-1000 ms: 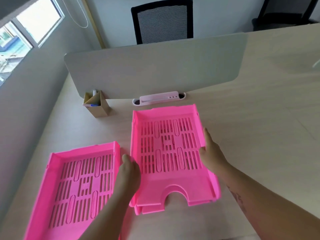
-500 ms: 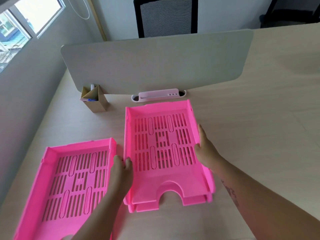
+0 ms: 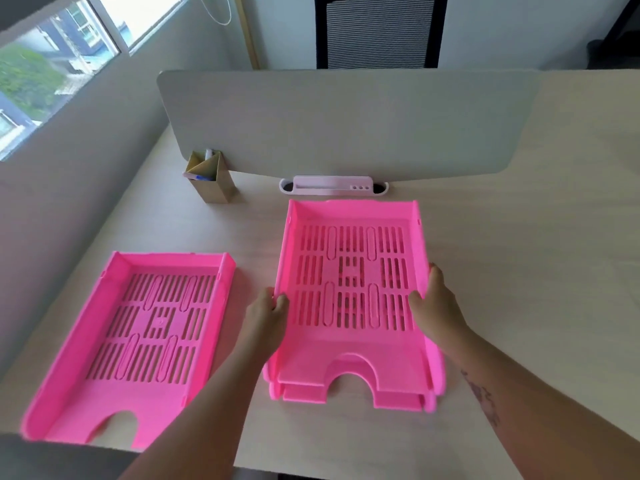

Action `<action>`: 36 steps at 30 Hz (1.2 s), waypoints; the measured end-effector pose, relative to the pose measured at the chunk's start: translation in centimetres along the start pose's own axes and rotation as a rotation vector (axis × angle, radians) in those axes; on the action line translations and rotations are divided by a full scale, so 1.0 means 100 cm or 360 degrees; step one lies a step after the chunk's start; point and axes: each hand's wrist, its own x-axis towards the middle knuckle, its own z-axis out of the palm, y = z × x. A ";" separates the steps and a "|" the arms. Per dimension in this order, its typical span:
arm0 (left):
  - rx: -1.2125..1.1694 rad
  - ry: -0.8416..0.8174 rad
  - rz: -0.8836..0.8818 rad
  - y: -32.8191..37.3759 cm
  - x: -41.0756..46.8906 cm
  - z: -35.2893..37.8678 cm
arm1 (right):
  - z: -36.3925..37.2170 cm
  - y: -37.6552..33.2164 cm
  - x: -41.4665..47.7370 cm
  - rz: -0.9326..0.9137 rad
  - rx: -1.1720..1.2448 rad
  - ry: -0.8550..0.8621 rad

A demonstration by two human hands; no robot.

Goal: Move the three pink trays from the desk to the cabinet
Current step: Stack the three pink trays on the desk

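Two pink slotted trays are nested into a stack (image 3: pixel 349 362) on the desk, right of centre. My left hand (image 3: pixel 266 315) grips the stack's left wall, fingers curled over the rim. My right hand (image 3: pixel 434 304) grips its right wall, thumb inside. A third pink tray (image 3: pixel 104 386) lies alone on the desk at the left, near the front edge, untouched. No cabinet is in view.
A grey divider screen (image 3: pixel 346 123) stands across the back of the pale wooden desk (image 3: pixel 536 271). A cardboard pen holder (image 3: pixel 209 180) and a white cable slot (image 3: pixel 334 186) sit at its foot. A black mesh chair (image 3: pixel 377 31) is behind; a wall and window lie left.
The gap between the stack and the lone left tray has widened. Both hands have closed more firmly over the stack's side walls. The view has shifted.
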 end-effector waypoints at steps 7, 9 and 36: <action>-0.0021 0.0334 0.0155 0.003 -0.014 -0.061 | 0.009 -0.075 -0.010 -0.0670 -0.0373 0.0335; 0.0067 0.0432 0.0164 -0.012 -0.017 -0.092 | 0.036 -0.111 -0.026 -0.0866 -0.0344 0.0263; 0.0626 0.0472 -0.0033 -0.201 0.026 -0.291 | 0.251 -0.247 -0.097 0.0101 0.0079 -0.0132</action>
